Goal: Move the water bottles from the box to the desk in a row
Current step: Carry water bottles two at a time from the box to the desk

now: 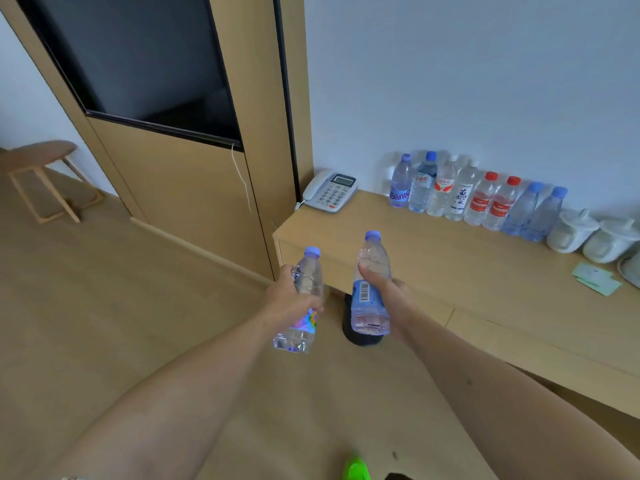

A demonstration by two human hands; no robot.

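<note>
Centre frame: left hand (pixel 289 299) and right hand (pixel 384 292) fingers clenched mid-body around bottles (pixel 370 282), likely light, crushable, slippery.

Plain pale grey-white wall (pixel 467 81). Light wood plank floor (pixel 104 323). Tall light-wood panel (pixel 194 188) carrying a dark flat screen (pixel 138 60). Round brown wooden stool (pixel 41 168) at far left. Soft, even light.

Clear glossy plastic on both held bottles (pixel 370 289), with shiny printed labels and matt lilac caps. Same clear plastic along the row (pixel 474 199) by the wall. Pale matt wood grain on desk (pixel 450 268) and floor (pixel 104 306). Smooth plastic phone (pixel 330 190). Glossy white cups (pixel 575 232).
</note>
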